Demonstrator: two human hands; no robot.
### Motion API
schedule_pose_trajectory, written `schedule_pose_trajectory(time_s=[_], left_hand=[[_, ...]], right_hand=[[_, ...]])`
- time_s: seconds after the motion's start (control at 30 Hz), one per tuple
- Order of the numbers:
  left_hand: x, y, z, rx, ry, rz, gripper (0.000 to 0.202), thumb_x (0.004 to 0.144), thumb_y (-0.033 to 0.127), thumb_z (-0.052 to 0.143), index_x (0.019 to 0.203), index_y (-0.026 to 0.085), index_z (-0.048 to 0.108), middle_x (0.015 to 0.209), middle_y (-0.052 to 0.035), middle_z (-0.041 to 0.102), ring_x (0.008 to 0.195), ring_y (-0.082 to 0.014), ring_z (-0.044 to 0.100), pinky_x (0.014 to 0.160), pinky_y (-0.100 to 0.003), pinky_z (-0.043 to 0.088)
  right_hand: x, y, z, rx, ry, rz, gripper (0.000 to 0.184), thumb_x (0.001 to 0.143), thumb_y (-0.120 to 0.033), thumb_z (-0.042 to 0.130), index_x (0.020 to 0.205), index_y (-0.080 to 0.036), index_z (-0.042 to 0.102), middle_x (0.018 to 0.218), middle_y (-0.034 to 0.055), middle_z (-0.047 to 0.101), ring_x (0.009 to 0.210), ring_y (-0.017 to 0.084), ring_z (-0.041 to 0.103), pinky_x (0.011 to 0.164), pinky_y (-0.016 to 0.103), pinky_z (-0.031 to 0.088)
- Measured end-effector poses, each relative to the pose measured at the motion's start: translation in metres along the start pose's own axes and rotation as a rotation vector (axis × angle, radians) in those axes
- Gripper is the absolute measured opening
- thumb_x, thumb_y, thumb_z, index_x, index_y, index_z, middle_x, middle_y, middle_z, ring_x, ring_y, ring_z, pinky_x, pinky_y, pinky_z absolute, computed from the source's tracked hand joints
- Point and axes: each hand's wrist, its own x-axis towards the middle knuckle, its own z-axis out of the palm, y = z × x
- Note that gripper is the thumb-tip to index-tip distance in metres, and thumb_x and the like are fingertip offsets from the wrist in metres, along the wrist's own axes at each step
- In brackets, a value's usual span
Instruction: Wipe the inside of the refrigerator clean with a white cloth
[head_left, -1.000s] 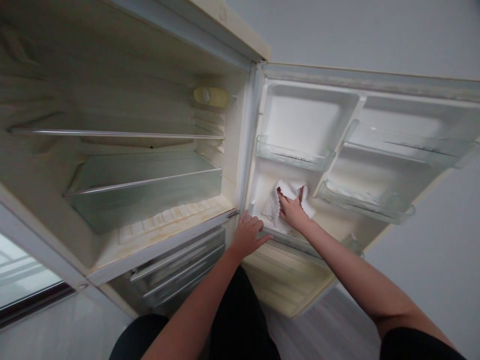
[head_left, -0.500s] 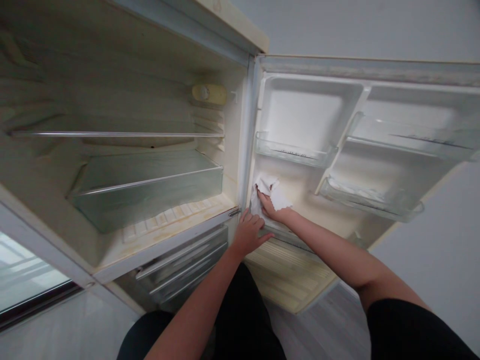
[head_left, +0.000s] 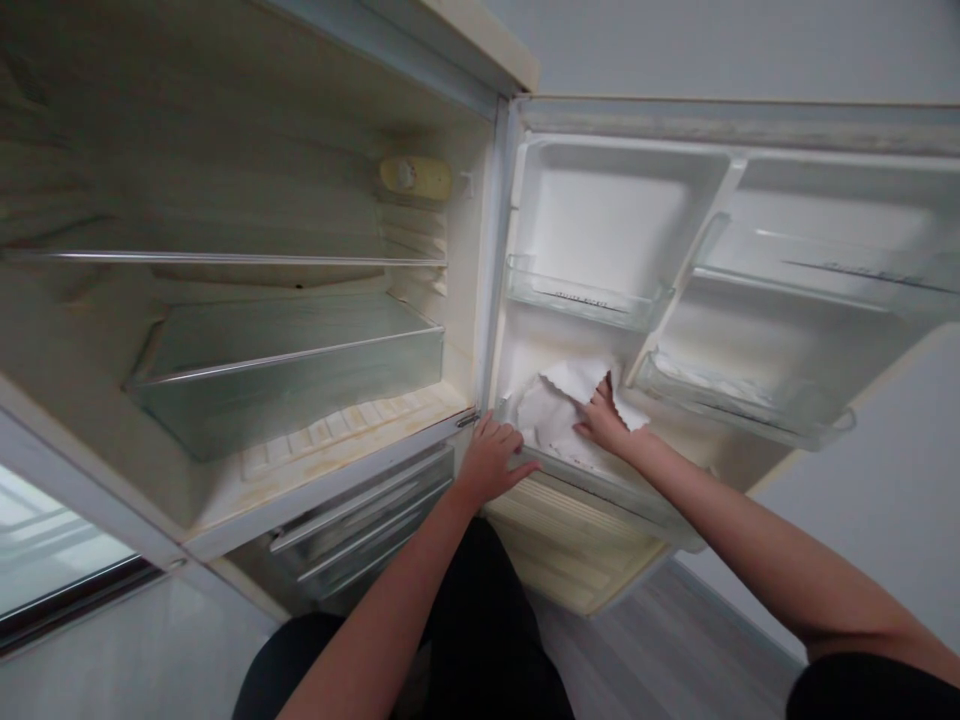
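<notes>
Has one clear drawer [head_left: 315, 390] left of both hands, rests the left hand [head_left: 491, 460], thumb splayed from loosely bent fingers, by the fridge door [head_left: 611, 205], and presses one white cloth [head_left: 551, 422], gripped in the right hand [head_left: 602, 420], against it, with two bins [head_left: 750, 400] further right.

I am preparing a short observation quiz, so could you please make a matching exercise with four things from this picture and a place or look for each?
1. cloth
2. left hand
3. upper drawer
4. housing

A. yellowish, high on the fridge's inner side wall
B. beside the metal hinge
C. white, touching the right hand
D. translucent, below the shelf

Pairs: 1-C, 2-B, 3-D, 4-A
</notes>
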Motion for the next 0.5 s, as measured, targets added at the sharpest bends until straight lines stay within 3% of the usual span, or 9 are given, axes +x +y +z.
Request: schedule_pose_trajectory(time_s=[0.1,0.23,0.33,0.5], left_hand=[[0.000,0.000,0.001,0.003,0.000,-0.012,0.026,0.092,0.048,0.060,0.085,0.023,0.060,0.085,-0.0027,0.063,0.092,-0.0234,0.061,0.118,-0.052,0.030],[0.000,-0.001,0.003,0.015,0.003,-0.005,0.022,0.095,0.042,0.056,0.085,0.022,0.060,0.084,-0.0019,0.062,0.091,-0.0220,0.060,0.118,-0.051,0.030],[-0.001,-0.001,0.003,0.017,0.009,-0.001,0.023,0.095,0.042,0.056,0.085,0.022,0.060,0.084,-0.0017,0.062,0.090,-0.0215,0.059,0.118,-0.051,0.031],[-0.002,-0.001,0.002,0.005,0.015,-0.006,0.030,0.094,0.050,0.056,0.083,0.022,0.059,0.084,-0.0014,0.061,0.089,-0.0207,0.058,0.119,-0.050,0.030]], right_hand=[[0.006,-0.006,0.008,-0.006,-0.051,0.023,0.067,0.072,-0.024,0.074,0.138,-0.014,0.062,0.144,0.0234,0.049,0.144,0.048,0.028,0.118,0.073,0.010],[0.028,-0.025,0.005,-0.030,-0.094,-0.248,0.074,0.074,-0.024,0.075,0.144,-0.017,0.055,0.155,0.0180,0.042,0.147,0.041,0.028,0.123,0.064,0.013],[0.043,-0.042,0.008,0.002,-0.107,-0.364,0.065,0.079,-0.019,0.069,0.142,-0.012,0.055,0.155,0.0197,0.042,0.148,0.038,0.030,0.124,0.058,0.019],[0.050,-0.056,0.025,0.116,-0.089,-0.334,0.045,0.094,-0.014,0.046,0.136,-0.007,0.057,0.144,0.0217,0.052,0.142,0.034,0.040,0.122,0.058,0.028]])
